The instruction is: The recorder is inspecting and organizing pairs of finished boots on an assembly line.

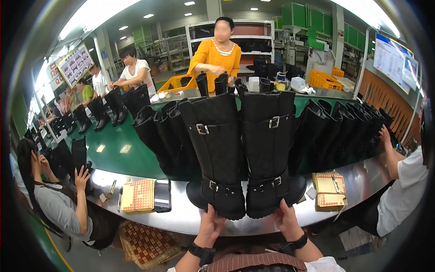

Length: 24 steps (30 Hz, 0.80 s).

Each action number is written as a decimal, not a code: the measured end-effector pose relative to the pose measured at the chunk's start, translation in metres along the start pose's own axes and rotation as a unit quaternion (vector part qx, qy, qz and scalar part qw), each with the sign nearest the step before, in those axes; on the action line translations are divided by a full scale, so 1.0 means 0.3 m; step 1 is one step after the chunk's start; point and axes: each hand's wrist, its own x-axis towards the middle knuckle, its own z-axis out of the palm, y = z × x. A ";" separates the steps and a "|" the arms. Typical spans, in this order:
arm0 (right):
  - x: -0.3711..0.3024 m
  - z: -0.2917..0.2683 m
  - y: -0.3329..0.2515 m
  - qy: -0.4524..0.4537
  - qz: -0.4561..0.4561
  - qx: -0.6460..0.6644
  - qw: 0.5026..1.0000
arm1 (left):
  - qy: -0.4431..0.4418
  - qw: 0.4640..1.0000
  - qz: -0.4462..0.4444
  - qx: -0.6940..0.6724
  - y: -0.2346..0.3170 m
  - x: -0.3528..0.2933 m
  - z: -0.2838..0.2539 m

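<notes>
The green tabletop spreads widest in front of you, with a steel ledge along your side. Rows of dark boots stand behind on it, one group to the left and one to the right.

Centred before you is the black pair, upright and side by side: the left boot and the right boot, toes turned outward, lower ends over the ledge. Whether their soles touch the steel, you cannot tell from here.

The tall shafts look soft, like leather or an imitation, and would probably fold or crease if squeezed. The foot ends look stiffer, with thick soles that should bear firm pressure. Expect each boot to be moderately heavy and top-heavy when held from below; the matt finish suggests little slip.

Your left hand is closed around the left boot's lower edge, its thumb up against the foot; your right hand grips the other likewise. Your other fingers are partly hidden. The sole and heel seem the sturdiest hold.

Smallest are the metal buckles, such as the upper one on the left boot; they could scratch or snag, so spare them and their thin straps.
</notes>
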 end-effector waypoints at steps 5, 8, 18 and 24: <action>0.007 -0.024 0.028 -0.017 -0.008 0.017 1.000 | 0.013 1.000 -0.007 -0.025 0.022 -0.008 0.015; 0.009 -0.092 0.041 0.045 0.030 0.001 0.999 | -0.083 0.994 -0.056 -0.044 -0.009 -0.013 -0.013; 0.107 -0.019 0.039 -0.079 -0.186 -0.503 0.840 | -0.241 0.880 -0.154 -0.380 -0.019 0.003 0.007; 0.073 0.344 -0.497 -0.151 -0.527 -0.643 0.535 | -0.224 0.874 -0.201 -0.382 0.024 -0.037 -0.030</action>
